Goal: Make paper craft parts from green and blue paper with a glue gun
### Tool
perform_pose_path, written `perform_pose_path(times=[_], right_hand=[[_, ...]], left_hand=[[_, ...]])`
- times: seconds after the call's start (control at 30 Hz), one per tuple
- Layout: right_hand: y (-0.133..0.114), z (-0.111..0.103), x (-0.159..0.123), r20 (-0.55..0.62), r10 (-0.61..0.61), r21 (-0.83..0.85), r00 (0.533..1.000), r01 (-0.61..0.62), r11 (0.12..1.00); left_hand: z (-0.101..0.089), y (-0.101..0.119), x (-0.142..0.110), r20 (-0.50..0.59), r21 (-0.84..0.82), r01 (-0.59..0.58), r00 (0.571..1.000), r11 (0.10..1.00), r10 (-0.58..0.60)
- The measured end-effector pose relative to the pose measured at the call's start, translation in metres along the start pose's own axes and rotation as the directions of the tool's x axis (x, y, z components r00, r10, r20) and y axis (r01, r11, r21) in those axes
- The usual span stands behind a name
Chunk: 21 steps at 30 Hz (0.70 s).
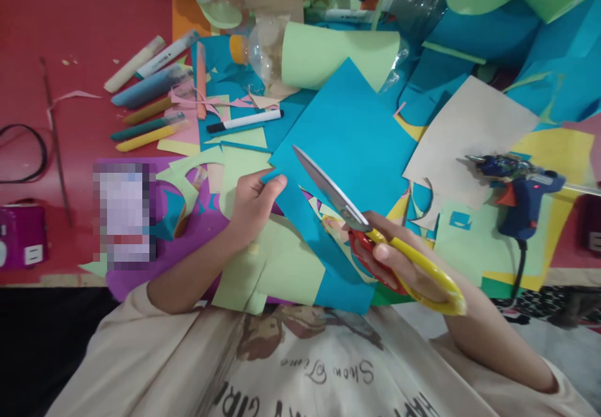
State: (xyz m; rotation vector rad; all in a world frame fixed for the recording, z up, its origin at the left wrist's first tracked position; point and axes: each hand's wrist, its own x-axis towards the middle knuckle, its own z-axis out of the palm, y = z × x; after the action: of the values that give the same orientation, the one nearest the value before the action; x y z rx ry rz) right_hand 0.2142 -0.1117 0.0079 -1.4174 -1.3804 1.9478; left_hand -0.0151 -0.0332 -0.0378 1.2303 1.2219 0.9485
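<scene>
My left hand [257, 201] pinches the left corner of a blue sheet of paper [350, 129] between thumb and fingers. In my right hand [399, 248] is a pair of scissors [338, 198] with one yellow and one red handle. The blades point up and to the left, above the lower part of the blue sheet, and look closed together. A curved cut-out edge shows in the paper around the blades. Beneath both hands lie pale green sheets [291, 257] and more blue paper.
A bottle wrapped in green paper [340, 54] lies behind the sheet. Several markers [150, 91] are at the left, near a blurred phone [124, 213]. A blue glue gun [526, 198] rests at the right on paper, its cord [521, 267] running over the table's front edge.
</scene>
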Motion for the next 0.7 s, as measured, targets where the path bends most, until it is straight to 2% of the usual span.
perform_pose_path(times=[0.1,0.17,0.23,0.33,0.4,0.5,0.6,0.7], right_hand=[[-0.009,-0.013,-0.001,-0.13,0.084,-0.228,0.988,-0.113,0.967],[-0.016,-0.021,0.002,-0.268,0.023,-0.448,0.963,-0.146,0.882],[-0.023,-0.027,0.008,-0.392,-0.073,-0.621,0.917,-0.206,0.757],[-0.026,-0.035,0.019,-0.502,-0.177,-0.737,0.847,-0.312,0.6],[-0.023,-0.04,0.026,-0.526,-0.187,-0.769,0.83,-0.369,0.523],[-0.016,-0.048,0.033,-0.516,-0.188,-0.804,0.836,-0.397,0.443],[-0.01,-0.056,0.035,-0.439,-0.253,-0.846,0.862,-0.302,0.44],[-0.007,-0.061,0.037,-0.369,-0.316,-0.869,0.874,-0.203,0.452]], left_hand=[[0.001,0.006,-0.001,0.067,0.027,-0.032,0.997,0.999,0.03],[0.002,0.009,-0.002,0.087,0.039,-0.039,0.996,0.998,0.035],[0.003,0.012,-0.004,0.087,0.064,-0.016,0.996,0.998,0.011],[0.005,0.013,-0.004,0.083,0.088,0.025,0.996,0.996,-0.032],[0.004,0.014,-0.002,0.088,0.094,0.052,0.994,0.994,-0.06],[-0.001,0.015,0.004,0.087,0.114,0.117,0.988,0.987,-0.128],[-0.007,0.017,0.013,0.125,0.174,0.173,0.973,0.969,-0.196],[-0.009,0.021,0.021,0.242,0.29,0.146,0.945,0.946,-0.22]])
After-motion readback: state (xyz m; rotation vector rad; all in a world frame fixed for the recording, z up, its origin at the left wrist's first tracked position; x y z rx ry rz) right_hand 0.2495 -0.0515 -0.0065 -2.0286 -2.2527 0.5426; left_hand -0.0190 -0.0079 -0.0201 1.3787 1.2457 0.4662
